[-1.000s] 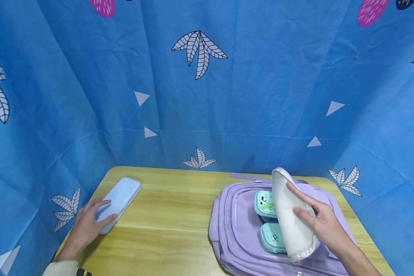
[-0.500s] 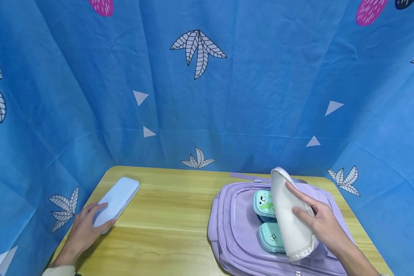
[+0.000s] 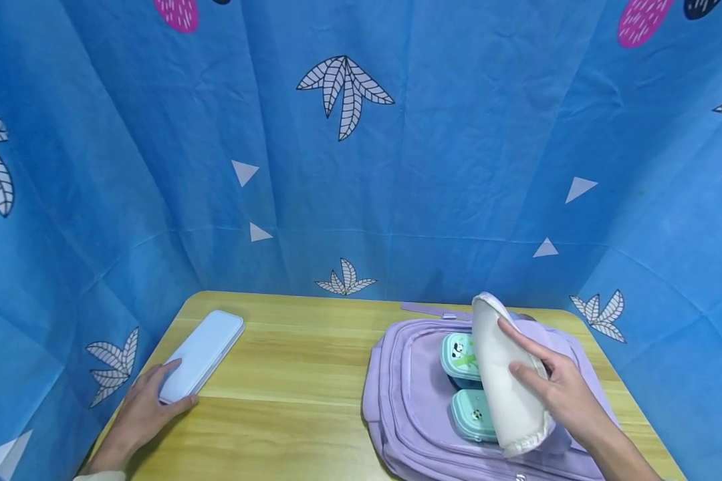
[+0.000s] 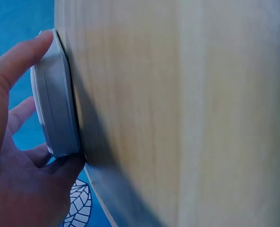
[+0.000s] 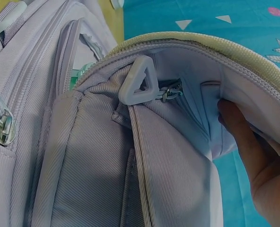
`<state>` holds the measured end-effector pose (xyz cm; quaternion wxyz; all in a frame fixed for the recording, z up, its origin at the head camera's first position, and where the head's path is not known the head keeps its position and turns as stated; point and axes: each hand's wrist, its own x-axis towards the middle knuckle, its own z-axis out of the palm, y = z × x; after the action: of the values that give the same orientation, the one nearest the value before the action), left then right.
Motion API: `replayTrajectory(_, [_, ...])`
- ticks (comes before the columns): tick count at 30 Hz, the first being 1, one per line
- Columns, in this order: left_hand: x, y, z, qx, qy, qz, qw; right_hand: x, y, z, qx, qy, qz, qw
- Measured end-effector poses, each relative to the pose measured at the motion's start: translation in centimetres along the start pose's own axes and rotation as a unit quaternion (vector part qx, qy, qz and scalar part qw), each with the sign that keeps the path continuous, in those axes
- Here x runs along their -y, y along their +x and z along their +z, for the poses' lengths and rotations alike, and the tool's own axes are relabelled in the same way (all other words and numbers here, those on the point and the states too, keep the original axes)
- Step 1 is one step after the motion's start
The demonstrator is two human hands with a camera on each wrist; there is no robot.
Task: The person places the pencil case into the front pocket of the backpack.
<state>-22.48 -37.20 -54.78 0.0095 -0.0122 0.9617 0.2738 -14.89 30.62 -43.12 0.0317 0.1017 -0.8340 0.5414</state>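
A light-blue pencil case (image 3: 201, 354) lies at the table's left side. My left hand (image 3: 141, 411) grips its near end, thumb on one side and fingers on the other. In the left wrist view, fingertips touch the case's edge (image 4: 57, 94). On the right lies a lavender backpack (image 3: 397, 374). My right hand (image 3: 556, 384) holds up the backpack's flap (image 3: 508, 381), its pale side facing left. Two mint boxes with panda lids, a far box (image 3: 460, 354) and a near box (image 3: 474, 414), sit in the opening, partly hidden behind the flap.
The wooden table (image 3: 289, 374) spreads between the case and the backpack. A blue patterned curtain (image 3: 361, 187) hangs close behind and on both sides. A lavender strap (image 3: 424, 308) lies at the back edge. A triangular zipper pull (image 5: 140, 82) hangs beside the flap.
My left hand has slid down and left along the pencil case to its near end. The right hand and the flap have stayed in place.
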Motion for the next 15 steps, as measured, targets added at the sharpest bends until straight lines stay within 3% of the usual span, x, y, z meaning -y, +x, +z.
replayTrajectory(7, [-0.16, 0.07, -0.1, 0.01, 0.005, -0.026, 0.9996, 0.04, -0.15, 0.04, -0.003, -0.004, -0.004, 1.0])
replayTrajectory(15, [-0.26, -0.13, -0.2, -0.002, 0.011, -0.015, 0.9998, 0.36, -0.15, 0.1, -0.005, -0.006, -0.005, 1.0])
